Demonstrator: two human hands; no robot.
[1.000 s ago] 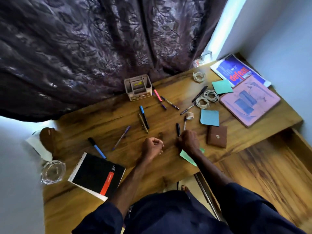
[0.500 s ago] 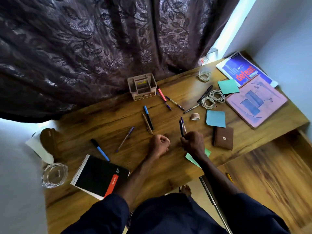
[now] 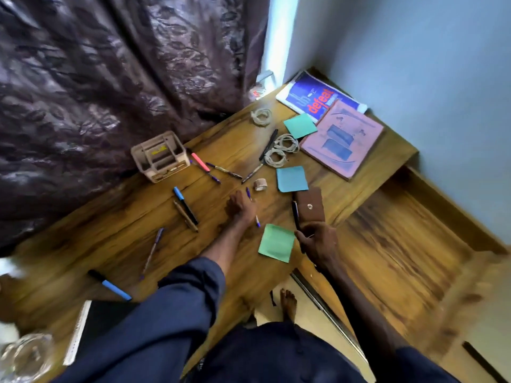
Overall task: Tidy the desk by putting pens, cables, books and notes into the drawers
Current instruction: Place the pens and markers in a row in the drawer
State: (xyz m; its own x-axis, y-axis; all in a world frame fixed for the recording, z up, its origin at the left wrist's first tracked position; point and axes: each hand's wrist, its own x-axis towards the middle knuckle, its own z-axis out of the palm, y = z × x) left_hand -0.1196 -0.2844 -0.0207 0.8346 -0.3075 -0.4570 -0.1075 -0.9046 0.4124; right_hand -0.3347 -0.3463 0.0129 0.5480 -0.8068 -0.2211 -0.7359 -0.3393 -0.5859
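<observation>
The right hand point(image 3: 318, 241) grasps a black pen point(image 3: 295, 214) in its fingers, just beside the brown wallet point(image 3: 311, 205) and the green note point(image 3: 276, 246) near the front edge of the table point(image 3: 110, 233). The left hand point(image 3: 239, 207) lies over a purple pen point(image 3: 249, 193) mid-table; whether its fingers clench it I cannot tell

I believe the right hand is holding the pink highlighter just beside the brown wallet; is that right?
Not quite: the head view shows the right hand gripping a black pen beside the brown wallet; the pink highlighter lies on the desk by the organiser.
</observation>
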